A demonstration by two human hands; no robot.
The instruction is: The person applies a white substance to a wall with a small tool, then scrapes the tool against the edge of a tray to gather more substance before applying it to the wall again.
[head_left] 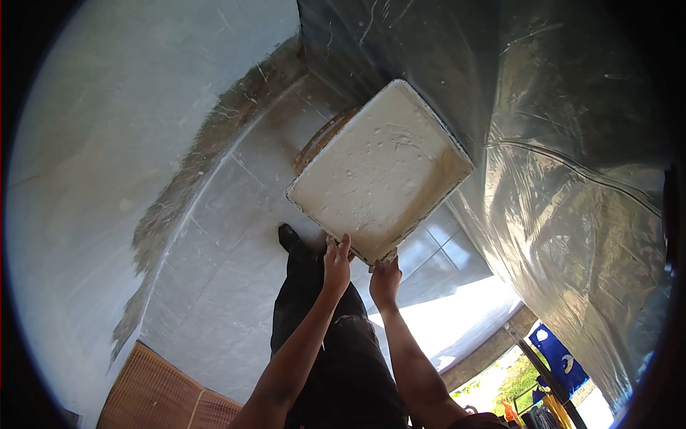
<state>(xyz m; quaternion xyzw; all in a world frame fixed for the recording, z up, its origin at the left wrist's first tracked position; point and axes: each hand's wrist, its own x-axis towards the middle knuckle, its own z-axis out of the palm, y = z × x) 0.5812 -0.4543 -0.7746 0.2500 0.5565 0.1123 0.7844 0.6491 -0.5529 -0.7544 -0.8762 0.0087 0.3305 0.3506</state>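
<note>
A large rectangular tray (300, 199) with a chipped, dark-edged rim holds a thick off-white paste (379, 164) with small bumps and pits on its surface. My left hand (336, 263) grips the tray's near edge, fingertips up over the rim. Close to the near corner, my right hand (386, 280) is closed on the same rim, its fingers smeared with pale material. Behind the tray's far left side shows part of a round brown object (323, 140), mostly hidden by the tray.
Grey tiles (221, 236) cover the floor, where my dark shoe (288, 237) stands. A pale wall with a rough brown lower band (214, 136) rises at left. Shiny plastic sheeting (557, 179) hangs at right. A woven brown panel (153, 393) is at lower left; daylight enters at lower right.
</note>
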